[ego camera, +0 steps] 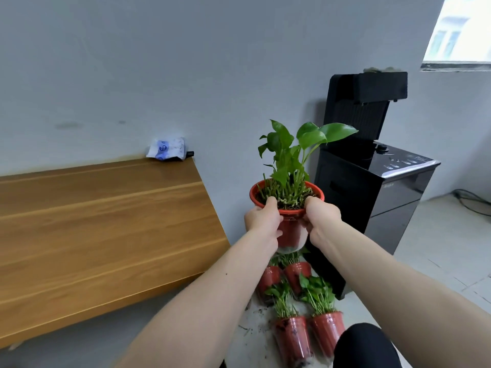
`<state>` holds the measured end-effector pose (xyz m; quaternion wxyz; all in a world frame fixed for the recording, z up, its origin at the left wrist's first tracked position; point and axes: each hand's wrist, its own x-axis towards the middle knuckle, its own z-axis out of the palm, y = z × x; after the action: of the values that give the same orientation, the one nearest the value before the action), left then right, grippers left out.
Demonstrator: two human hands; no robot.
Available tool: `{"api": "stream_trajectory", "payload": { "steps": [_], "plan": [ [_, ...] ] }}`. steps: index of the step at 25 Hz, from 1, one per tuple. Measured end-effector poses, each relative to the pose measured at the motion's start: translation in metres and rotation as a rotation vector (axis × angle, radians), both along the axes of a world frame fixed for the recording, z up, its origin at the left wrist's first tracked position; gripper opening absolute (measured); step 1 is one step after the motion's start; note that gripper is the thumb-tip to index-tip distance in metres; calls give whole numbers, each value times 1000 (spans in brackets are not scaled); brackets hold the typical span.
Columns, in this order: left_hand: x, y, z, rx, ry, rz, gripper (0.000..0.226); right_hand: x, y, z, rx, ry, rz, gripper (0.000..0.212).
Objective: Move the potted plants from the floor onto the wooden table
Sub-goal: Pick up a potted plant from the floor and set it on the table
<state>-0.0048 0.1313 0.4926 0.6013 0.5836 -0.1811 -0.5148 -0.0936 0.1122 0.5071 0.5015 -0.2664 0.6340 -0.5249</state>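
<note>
Potted plant (287, 197) in a red plastic pot is held in the air by both hands, off the right end of the wooden bench (101, 221) and above the pots left on the floor. The left hand (264, 219) clasps the pot's left side with the thumb over the rim; the right hand (322, 219) clasps the right side the same way (both are clamped on the pot, one on each side). The lower part of the pot sits in a clear wrapper.

Four more potted plants (300, 309) in red pots stand grouped on the floor (438, 248) directly below, two nearer the wall and two nearer the camera. Loose soil lies scattered on the floor beside them.

Bench surface: light brown wood grain with lengthwise seams. At its far right corner, against the wall, lies a crumpled white packet (166, 150) with blue print; the print is too blurred to read. A small black object pokes out just beside it.

Room: a plain grey wall (159, 62) runs behind the bench. A black water dispenser (372, 168) stands on the floor to the right of the plants; the white markings on its panel are too small to read. A window (459, 33) is at the upper right, and dark cables (473, 201) lie on the pale tiled floor below it.
</note>
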Motion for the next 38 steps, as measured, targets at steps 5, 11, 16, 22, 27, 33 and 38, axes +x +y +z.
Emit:
{"api": "stream_trajectory", "payload": {
  "steps": [5, 11, 16, 22, 27, 33, 38],
  "plan": [
    [22, 4, 44, -85, -35, -40, 14, 15, 11, 43, -60, 8, 39, 15],
    [47, 9, 79, -152, -38, -25, 13, 35, 17, 81, -133, -22, 87, 11],
    [83, 18, 96, -196, -19, 50, 12, 70, 24, 103, -187, -33, 196, 16],
    [134, 38, 107, -211, -24, 183, 14, 121, 27, 110, -191, -18, 394, 18],
    [178, 55, 104, -209, -45, 298, 12, 167, 32, 110, -186, -2, 509, 19],
    [223, 73, 100, -196, -68, 419, 15, 217, 41, 104, -179, -15, 616, 16],
    [255, 86, 96, -182, -79, 503, 15, 250, 49, 97, -180, 7, 700, 14]
  ]
}}
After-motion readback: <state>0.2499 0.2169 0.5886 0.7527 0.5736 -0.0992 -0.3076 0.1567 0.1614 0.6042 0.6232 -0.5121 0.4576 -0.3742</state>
